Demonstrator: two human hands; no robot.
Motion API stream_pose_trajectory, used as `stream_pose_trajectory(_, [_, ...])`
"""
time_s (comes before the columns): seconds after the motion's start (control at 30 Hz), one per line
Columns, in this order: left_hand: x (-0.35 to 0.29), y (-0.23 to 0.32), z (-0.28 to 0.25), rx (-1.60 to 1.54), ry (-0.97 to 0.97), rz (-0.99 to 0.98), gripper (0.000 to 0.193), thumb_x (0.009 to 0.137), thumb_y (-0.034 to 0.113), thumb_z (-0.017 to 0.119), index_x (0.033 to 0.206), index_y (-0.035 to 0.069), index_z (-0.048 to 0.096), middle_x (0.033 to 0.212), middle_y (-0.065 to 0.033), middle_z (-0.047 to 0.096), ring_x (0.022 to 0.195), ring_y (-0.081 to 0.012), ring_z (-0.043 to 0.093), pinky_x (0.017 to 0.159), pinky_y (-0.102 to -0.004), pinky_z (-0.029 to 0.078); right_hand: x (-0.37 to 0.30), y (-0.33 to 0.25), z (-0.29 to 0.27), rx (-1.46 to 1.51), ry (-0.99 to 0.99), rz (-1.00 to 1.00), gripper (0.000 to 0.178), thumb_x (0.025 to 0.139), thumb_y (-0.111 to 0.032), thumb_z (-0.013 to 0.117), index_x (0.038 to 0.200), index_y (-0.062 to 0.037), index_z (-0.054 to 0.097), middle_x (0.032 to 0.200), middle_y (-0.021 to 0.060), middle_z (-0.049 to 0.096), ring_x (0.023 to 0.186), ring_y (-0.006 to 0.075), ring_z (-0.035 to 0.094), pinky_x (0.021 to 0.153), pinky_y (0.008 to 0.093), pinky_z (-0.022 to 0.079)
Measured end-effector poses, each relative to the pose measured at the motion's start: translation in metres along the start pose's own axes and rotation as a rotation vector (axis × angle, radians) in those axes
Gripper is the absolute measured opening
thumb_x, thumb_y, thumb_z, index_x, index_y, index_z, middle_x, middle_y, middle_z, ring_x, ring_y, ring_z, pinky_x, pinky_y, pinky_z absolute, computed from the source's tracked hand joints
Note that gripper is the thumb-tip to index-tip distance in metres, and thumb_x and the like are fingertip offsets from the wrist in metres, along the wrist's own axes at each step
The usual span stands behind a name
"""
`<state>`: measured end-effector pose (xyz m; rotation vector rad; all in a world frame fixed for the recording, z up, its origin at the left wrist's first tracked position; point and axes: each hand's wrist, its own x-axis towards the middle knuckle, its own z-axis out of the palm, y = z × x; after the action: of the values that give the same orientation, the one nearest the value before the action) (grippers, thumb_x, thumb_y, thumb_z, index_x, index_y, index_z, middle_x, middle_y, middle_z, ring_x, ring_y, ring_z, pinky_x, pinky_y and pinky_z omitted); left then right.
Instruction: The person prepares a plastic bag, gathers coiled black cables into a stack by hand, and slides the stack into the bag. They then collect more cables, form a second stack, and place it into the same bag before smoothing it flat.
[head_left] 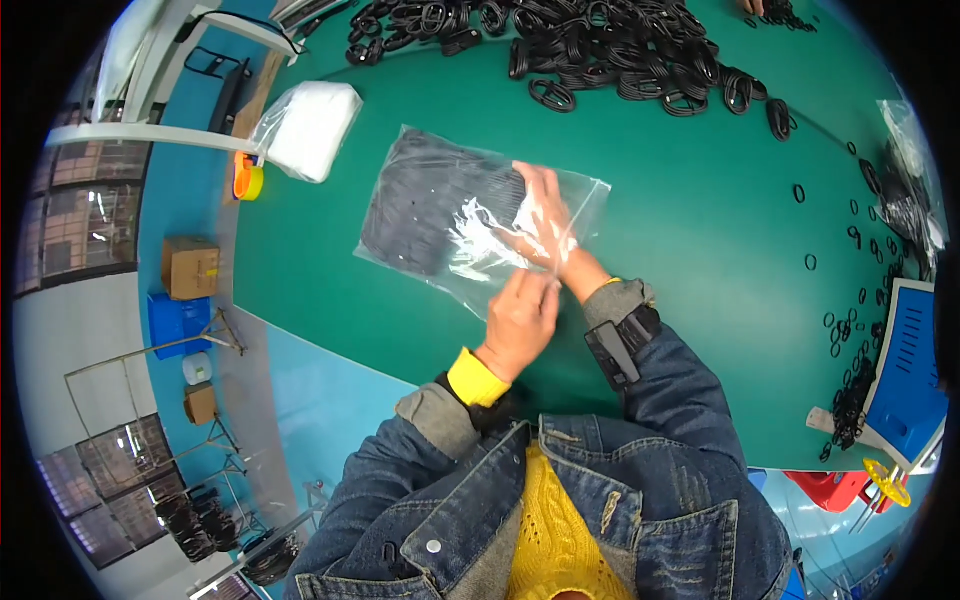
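Observation:
A clear plastic bag (588, 200) lies on the green table, its left part filled with a dark, ribbed load (418, 205) whose kind I cannot make out through the film. My left hand (520, 318) pinches the bag's near edge between thumb and fingers. Reaching in at the bag's right end, my right hand (545, 222) appears to be inside the film, its fingers stretched out against the dark load. Glare on the plastic partly hides that hand's fingers.
Coiled black cables (620, 50) are heaped along the far side. A stack of white bags (315, 125) and yellow and orange tape rolls (247, 178) lie at the left. Small black rings (850, 330) are scattered at the right, beside a blue-and-white box (905, 370). Another person's hand (752, 6) shows at the far edge.

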<state>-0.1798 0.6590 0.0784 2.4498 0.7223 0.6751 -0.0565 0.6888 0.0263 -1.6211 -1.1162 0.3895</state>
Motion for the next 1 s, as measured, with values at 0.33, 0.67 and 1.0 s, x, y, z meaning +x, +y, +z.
stream_pose_trajectory(0.33, [0.017, -0.013, 0.01, -0.178, 0.001, 0.007, 0.011, 0.075, 0.001, 0.063, 0.083, 0.003, 0.056, 0.077, -0.0125, 0.058, 0.067, -0.031, 0.059, 0.058, -0.0358, 0.048, 0.009, 0.001, 0.019, -0.347, 0.112, 0.0, 0.097, 0.058, -0.031, 0.081, 0.133, -0.0005, 0.027, 0.128, 0.0243, 0.037, 0.104, 0.039, 0.045, 0.086, 0.0448, 0.043])
stream_pose_trajectory(0.67, [-0.01, -0.016, -0.009, 0.167, -0.333, -0.143, 0.021, 0.071, 0.015, 0.067, 0.067, 0.005, 0.049, 0.068, -0.0118, 0.056, 0.058, -0.0306, 0.057, 0.051, -0.0387, 0.045, -0.015, 0.012, -0.008, -0.525, -0.231, 0.018, 0.048, 0.066, -0.032, 0.074, 0.098, -0.0022, 0.055, 0.093, 0.0129, 0.054, 0.089, 0.0301, 0.052, 0.074, 0.0392, 0.047])
stream_pose_trajectory(1.0, [-0.017, -0.021, 0.004, 0.075, -0.278, -0.009, 0.018, 0.074, 0.012, 0.062, 0.061, 0.005, 0.05, 0.061, -0.0116, 0.054, 0.054, -0.0301, 0.056, 0.049, -0.0402, 0.045, 0.004, 0.022, -0.01, -0.402, -0.218, -0.133, 0.037, 0.074, -0.023, 0.066, 0.102, -0.003, 0.052, 0.103, 0.0117, 0.052, 0.092, 0.0329, 0.053, 0.077, 0.0405, 0.047])
